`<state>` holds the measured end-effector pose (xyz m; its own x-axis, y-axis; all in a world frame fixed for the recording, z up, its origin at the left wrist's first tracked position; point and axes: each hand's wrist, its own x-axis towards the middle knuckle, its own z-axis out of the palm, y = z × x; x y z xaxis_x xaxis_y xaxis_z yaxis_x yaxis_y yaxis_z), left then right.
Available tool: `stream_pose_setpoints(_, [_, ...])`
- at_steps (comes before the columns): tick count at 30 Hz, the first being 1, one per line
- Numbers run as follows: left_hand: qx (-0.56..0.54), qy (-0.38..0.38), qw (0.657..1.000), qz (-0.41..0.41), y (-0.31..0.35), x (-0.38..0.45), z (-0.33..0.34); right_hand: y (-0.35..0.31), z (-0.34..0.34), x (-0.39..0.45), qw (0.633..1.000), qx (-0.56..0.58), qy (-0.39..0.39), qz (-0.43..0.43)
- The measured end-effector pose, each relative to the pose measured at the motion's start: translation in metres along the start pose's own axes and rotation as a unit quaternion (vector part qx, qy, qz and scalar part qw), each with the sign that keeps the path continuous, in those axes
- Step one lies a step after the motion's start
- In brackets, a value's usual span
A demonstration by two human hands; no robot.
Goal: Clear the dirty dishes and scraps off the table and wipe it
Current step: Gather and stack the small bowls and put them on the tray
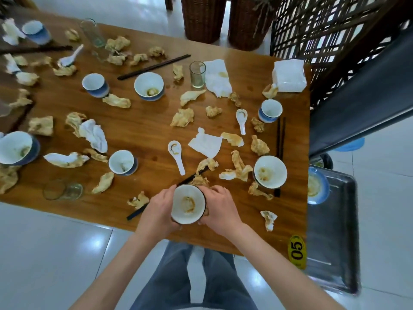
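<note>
Over a pale tiled floor (44, 253), a person stands at the near edge of a wooden surface (138, 130), the left hand (158, 211) and right hand (220, 209) curled around either side of a sauce-stained white bowl (188, 204) held just above the edge. A pair of dark chopsticks (169, 191) lies beneath it, partly hidden by the bowl and hands. Three white spoons lie across the surface, the nearest (177, 156) just beyond the bowl. Other bowls and cups, eight in view, stand scattered, among them a stained bowl (270, 172) near the right edge. Crumpled, soiled napkins and yellowish scraps (182, 117) litter every part of the surface, too many to count. Three glasses show: one on its side at near left (63, 190), one upright mid-table (197, 74), one tilted farther back (92, 32). To the right, a metal tray (333, 231) carries a dirty dish (317, 185). At the far side stand two wicker baskets (203, 16) and a lattice screen (324, 25).
</note>
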<state>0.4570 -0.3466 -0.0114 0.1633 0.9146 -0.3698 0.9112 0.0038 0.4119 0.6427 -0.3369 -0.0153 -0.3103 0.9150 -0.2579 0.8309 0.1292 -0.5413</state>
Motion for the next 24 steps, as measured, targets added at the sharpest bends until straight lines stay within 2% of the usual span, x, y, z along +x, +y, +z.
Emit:
stream_pose_setpoints(4, [0.002, -0.002, 0.999, 0.04, 0.026, 0.013, -0.016, 0.011, -0.018, -0.014, 0.997, 0.039, 0.059, 0.035])
stream_pose_setpoints(11, [-0.011, -0.044, 0.991, 0.123, 0.109, 0.071, -0.029, 0.063, -0.084, -0.027, 0.983, 0.03, 0.134, 0.118])
stream_pose_setpoints(16, [0.013, -0.06, 0.986, 0.158, 0.158, 0.111, -0.014, 0.103, -0.118, -0.027, 0.979, 0.026, 0.134, 0.151])
stream_pose_setpoints(24, [0.026, -0.08, 0.981, 0.173, 0.187, 0.139, 0.009, 0.145, -0.123, -0.025, 0.974, 0.043, 0.12, 0.188])
